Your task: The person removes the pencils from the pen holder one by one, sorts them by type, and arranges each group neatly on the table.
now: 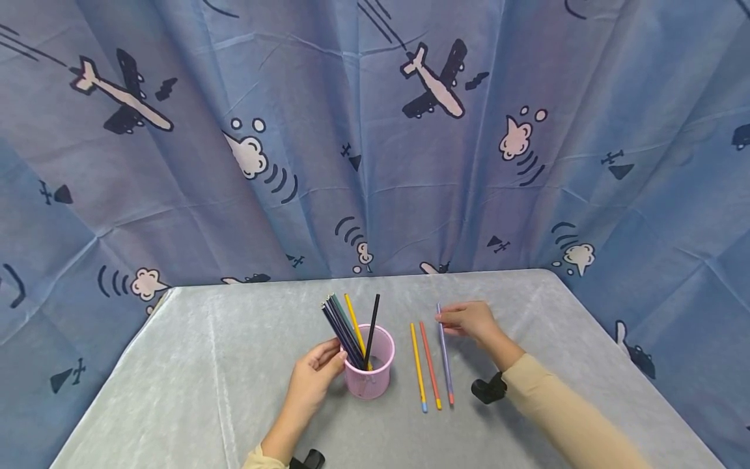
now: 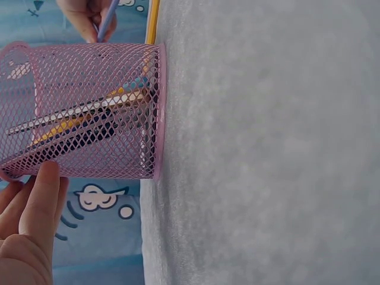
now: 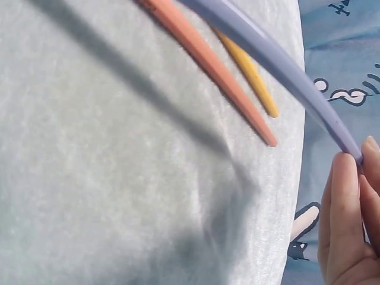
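A pink mesh pencil cup [image 1: 368, 384] stands upright on the table. My left hand [image 1: 316, 370] holds its left side near the rim, thumb in front and fingers behind; in the left wrist view a finger [image 2: 43, 196] lies against the mesh. Inside lean several dark pencils [image 1: 342, 332], a yellow pencil [image 1: 354, 319] and a black pencil [image 1: 372, 329]. To the right, my right hand [image 1: 469, 319] pinches a purple pencil [image 1: 444, 355] near its far end, between thumb and fingertips. That end is raised over the table, its shadow falling below in the right wrist view.
An orange-red pencil [image 1: 430, 365] and a yellow pencil [image 1: 418, 365] lie side by side between the cup and the purple pencil. The pale cloth-covered table [image 1: 176, 378] ends at a blue patterned curtain [image 1: 305, 143] behind. Black wrist devices [image 1: 487, 389] sit at both sleeves.
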`<act>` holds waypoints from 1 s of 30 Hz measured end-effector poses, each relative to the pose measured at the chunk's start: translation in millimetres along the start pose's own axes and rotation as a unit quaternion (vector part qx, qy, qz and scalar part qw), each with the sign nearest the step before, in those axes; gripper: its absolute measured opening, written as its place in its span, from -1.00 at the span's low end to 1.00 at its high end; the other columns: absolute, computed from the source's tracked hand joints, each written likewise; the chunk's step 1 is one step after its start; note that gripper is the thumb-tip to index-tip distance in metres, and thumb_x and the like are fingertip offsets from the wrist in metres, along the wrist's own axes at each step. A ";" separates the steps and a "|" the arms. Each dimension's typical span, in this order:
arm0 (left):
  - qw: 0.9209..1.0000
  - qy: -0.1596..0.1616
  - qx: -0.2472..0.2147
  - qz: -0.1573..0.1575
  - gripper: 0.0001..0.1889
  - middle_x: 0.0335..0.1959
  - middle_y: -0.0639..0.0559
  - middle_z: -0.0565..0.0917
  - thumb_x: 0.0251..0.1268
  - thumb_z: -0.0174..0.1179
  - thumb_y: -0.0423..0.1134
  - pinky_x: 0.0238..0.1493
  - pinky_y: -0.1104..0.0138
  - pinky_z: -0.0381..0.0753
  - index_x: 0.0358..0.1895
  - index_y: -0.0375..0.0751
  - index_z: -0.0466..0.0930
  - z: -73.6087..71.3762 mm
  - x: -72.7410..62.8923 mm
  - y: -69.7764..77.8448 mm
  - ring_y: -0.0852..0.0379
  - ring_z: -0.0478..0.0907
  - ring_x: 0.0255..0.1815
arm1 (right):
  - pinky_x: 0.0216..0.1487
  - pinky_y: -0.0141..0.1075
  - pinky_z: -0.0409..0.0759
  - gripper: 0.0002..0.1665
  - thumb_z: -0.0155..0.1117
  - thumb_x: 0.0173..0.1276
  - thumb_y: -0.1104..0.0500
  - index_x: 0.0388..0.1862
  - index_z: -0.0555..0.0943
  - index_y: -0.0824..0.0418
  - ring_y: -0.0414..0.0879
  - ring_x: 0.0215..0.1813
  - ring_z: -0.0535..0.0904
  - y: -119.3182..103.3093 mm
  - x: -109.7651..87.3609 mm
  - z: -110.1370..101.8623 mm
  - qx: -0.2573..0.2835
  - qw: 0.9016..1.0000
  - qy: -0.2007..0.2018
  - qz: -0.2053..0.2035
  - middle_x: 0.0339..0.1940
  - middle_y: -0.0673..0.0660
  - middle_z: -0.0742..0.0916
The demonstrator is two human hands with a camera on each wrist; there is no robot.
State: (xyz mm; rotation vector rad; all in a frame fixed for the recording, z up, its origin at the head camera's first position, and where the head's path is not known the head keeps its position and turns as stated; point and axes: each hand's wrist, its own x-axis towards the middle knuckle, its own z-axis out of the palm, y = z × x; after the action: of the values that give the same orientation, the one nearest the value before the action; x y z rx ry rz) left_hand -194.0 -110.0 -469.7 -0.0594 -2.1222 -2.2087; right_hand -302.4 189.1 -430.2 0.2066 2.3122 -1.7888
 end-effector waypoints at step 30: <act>1.000 0.000 -0.010 -0.001 -0.54 0.17 -0.46 0.60 0.38 0.21 -0.36 0.03 0.46 0.69 0.23 -0.61 0.44 -0.6 1.5 -1.1 0.23 0.68 0.02 | -0.43 -0.42 0.73 -0.66 0.41 0.25 0.35 -0.08 0.63 0.58 -0.29 -0.53 0.61 19.2 16.4 9.8 -0.044 0.998 0.009 0.040 -0.60 -0.02 0.70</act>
State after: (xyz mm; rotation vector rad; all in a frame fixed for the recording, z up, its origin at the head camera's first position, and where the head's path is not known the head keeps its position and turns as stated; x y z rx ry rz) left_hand -195.6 -110.6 -470.6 -0.0580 -2.1008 -2.2310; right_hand -312.9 184.2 -454.7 0.2979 2.3542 -1.6509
